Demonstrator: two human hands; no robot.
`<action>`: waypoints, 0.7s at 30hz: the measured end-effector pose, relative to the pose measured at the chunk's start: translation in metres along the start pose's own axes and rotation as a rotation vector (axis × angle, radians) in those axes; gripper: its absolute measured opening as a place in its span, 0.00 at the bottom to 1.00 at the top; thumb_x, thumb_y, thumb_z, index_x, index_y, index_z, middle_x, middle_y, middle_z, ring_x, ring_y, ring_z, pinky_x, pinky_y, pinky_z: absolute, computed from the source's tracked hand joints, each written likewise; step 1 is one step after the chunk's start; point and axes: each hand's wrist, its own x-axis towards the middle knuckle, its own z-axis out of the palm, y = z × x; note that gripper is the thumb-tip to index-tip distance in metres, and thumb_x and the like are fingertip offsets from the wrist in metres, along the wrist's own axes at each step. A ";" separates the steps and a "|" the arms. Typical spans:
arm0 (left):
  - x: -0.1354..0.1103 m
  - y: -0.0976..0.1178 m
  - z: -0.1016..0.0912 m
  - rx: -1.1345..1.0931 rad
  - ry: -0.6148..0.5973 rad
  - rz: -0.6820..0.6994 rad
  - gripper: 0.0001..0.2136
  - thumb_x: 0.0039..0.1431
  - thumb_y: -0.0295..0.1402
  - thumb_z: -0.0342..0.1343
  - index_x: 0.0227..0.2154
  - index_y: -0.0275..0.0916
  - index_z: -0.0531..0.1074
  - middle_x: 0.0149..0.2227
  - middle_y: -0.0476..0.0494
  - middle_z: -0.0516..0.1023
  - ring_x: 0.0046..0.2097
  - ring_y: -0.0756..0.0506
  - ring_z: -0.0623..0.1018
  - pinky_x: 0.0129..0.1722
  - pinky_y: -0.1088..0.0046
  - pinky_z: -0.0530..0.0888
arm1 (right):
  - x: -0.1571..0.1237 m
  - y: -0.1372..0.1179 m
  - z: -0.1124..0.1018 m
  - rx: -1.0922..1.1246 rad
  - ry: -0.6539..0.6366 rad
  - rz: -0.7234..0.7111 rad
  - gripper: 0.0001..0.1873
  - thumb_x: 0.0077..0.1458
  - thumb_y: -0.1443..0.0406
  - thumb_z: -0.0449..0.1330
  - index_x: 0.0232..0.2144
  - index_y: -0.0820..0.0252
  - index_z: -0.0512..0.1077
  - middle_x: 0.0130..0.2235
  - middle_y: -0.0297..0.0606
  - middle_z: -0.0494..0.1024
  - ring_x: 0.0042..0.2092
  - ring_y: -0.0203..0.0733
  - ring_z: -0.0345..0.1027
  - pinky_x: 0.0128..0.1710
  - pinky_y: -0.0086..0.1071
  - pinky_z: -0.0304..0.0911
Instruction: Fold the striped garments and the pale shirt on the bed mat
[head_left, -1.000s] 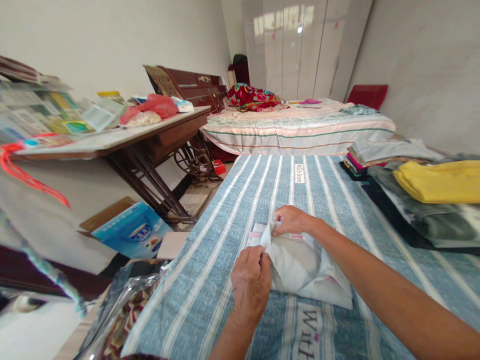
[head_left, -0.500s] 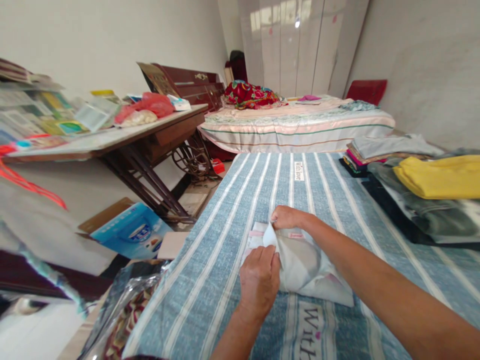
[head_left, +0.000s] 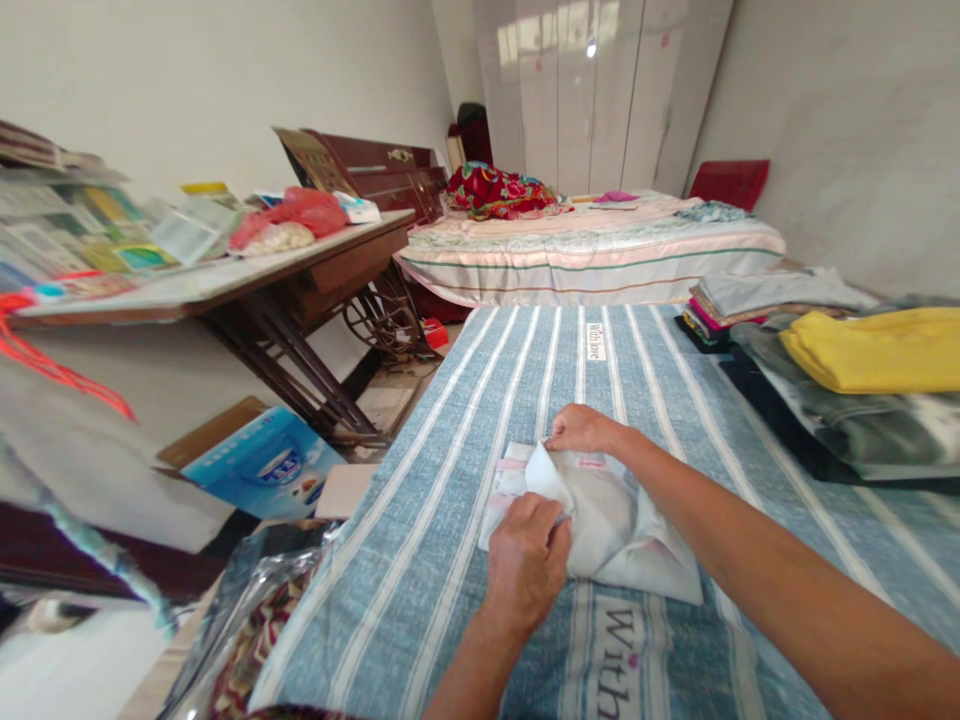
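A small white garment (head_left: 622, 530) with pink trim lies on the blue striped sheet (head_left: 465, 430) covering the surface in front of me. My left hand (head_left: 529, 570) is closed on the garment's near left edge, fingers pinching the cloth. My right hand (head_left: 581, 430) pinches the far edge near a small pink label, holding a raised fold of the fabric. Both forearms reach in from the bottom right.
Folded clothes are stacked at the right: a yellow piece (head_left: 877, 350) on grey ones (head_left: 847, 420), and a smaller pile (head_left: 750, 300) behind. A cluttered wooden table (head_left: 300, 270) stands left, a blue box (head_left: 262, 465) below it. A bed (head_left: 592, 250) and wardrobe (head_left: 600, 90) are beyond.
My left hand has slid right and a little forward along the garment, drawing the fold inward. My right hand keeps its pinch at the far edge.
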 end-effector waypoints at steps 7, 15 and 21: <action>-0.001 -0.001 0.000 -0.031 0.030 0.009 0.08 0.59 0.28 0.46 0.31 0.39 0.71 0.30 0.45 0.71 0.35 0.47 0.71 0.36 0.73 0.68 | -0.018 0.002 -0.007 -0.007 0.121 -0.038 0.18 0.46 0.57 0.61 0.40 0.56 0.75 0.37 0.34 0.78 0.38 0.39 0.69 0.33 0.26 0.58; -0.002 -0.004 0.002 0.003 -0.005 0.039 0.09 0.60 0.27 0.45 0.29 0.38 0.70 0.30 0.45 0.71 0.36 0.47 0.71 0.36 0.73 0.68 | 0.001 -0.020 -0.004 -0.006 0.025 -0.061 0.10 0.53 0.60 0.59 0.31 0.62 0.74 0.35 0.36 0.76 0.38 0.39 0.69 0.37 0.33 0.64; -0.003 -0.006 0.001 0.032 -0.054 0.075 0.11 0.60 0.27 0.44 0.26 0.38 0.69 0.29 0.45 0.69 0.35 0.47 0.71 0.35 0.73 0.68 | 0.012 -0.008 0.004 0.029 0.002 -0.023 0.14 0.57 0.58 0.56 0.39 0.63 0.70 0.40 0.36 0.74 0.38 0.38 0.69 0.38 0.36 0.67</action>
